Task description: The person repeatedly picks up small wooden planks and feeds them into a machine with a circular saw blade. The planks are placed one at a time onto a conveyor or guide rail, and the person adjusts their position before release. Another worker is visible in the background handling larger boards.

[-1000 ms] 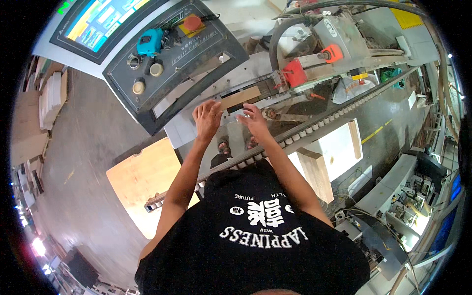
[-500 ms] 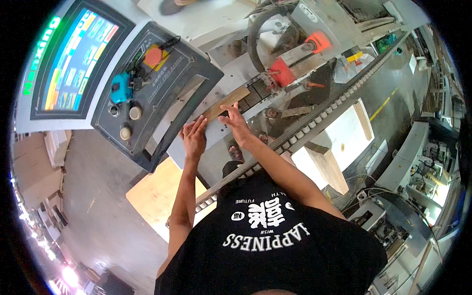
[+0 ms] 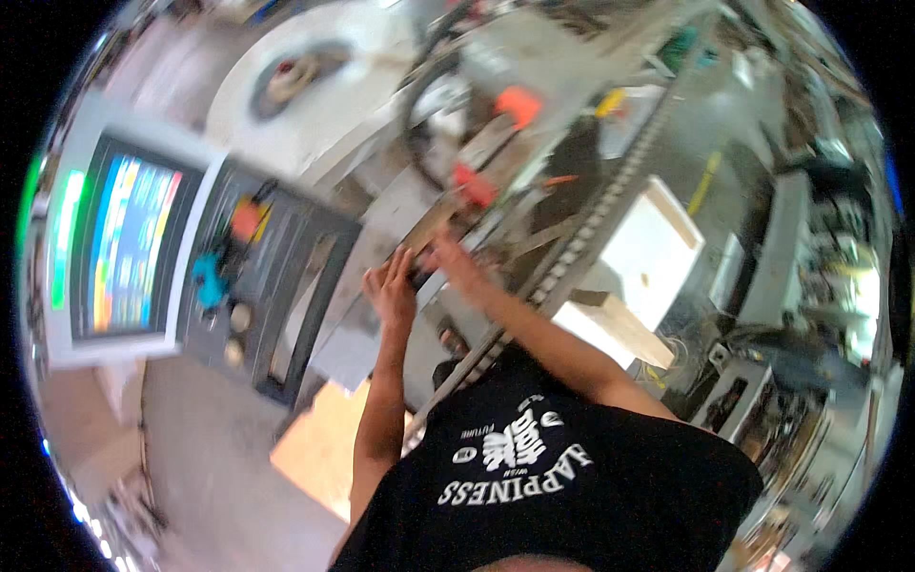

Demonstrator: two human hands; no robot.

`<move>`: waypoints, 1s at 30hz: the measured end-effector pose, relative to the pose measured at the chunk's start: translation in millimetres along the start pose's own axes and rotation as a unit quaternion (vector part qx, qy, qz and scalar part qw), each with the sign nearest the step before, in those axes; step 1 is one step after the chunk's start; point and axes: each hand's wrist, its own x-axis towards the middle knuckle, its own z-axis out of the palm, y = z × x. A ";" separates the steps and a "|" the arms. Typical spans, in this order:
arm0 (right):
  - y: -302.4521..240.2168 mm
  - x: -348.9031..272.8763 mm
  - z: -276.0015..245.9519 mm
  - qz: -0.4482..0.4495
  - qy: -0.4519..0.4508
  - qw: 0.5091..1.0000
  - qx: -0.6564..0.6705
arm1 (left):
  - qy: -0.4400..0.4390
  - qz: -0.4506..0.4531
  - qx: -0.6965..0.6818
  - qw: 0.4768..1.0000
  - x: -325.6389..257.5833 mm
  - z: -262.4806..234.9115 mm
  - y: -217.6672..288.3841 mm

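Note:
A narrow wooden strip [image 3: 422, 232] lies on the grey metal bed of a machine, running away from me toward a red part [image 3: 474, 185]. At its near end, my left hand [image 3: 390, 289] rests with fingers stretched out, the fingertips at the strip. My right hand [image 3: 455, 264] is beside the strip's right edge, blurred, its fingers extended and apart. Whether the right fingertips touch the wood, I cannot tell. Neither hand is wrapped round anything.
To the left stands a dark control panel [image 3: 270, 276] with knobs and a red button, beside a lit screen [image 3: 133, 243]. A ridged track [image 3: 581, 246] runs diagonally on the right. Beyond it are a white panel [image 3: 658, 238] and a wooden block [image 3: 615, 324]. A pale board [image 3: 319, 443] lies lower left.
My view has turned, shifting the control panel and screen down and left; the picture is blurrier. Both hands stay at the wooden strip, which appears farther toward the red part.

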 end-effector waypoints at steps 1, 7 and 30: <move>-5.6 -8.0 1.9 -0.019 -0.014 0.999 -0.031 | -0.010 0.003 0.001 1.000 7.2 4.2 10.3; -89.7 -81.9 -19.5 0.002 -0.029 0.955 -0.297 | 0.027 -0.007 -0.029 0.999 35.5 28.3 47.2; -178.4 -329.9 -250.8 0.266 0.129 0.663 -0.687 | 0.065 0.005 -0.174 0.983 -65.0 -16.9 99.6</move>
